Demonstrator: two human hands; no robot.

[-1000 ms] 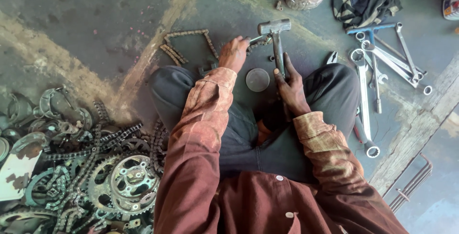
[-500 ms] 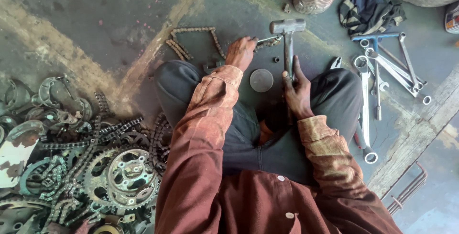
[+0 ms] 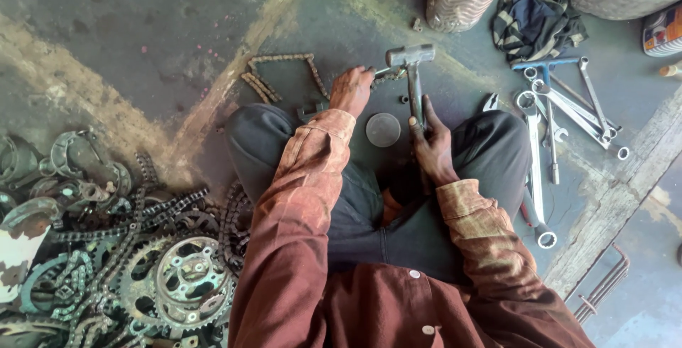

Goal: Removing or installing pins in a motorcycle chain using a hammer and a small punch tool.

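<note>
— Grimy concrete floor; where lay the chain?
— Just left of hammer, pinched at one end by left hand.
— And right hand?
— Closed round hammer handle, beside round disc.

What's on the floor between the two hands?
In the head view, a round metal disc lies between left hand and right hand.
</note>
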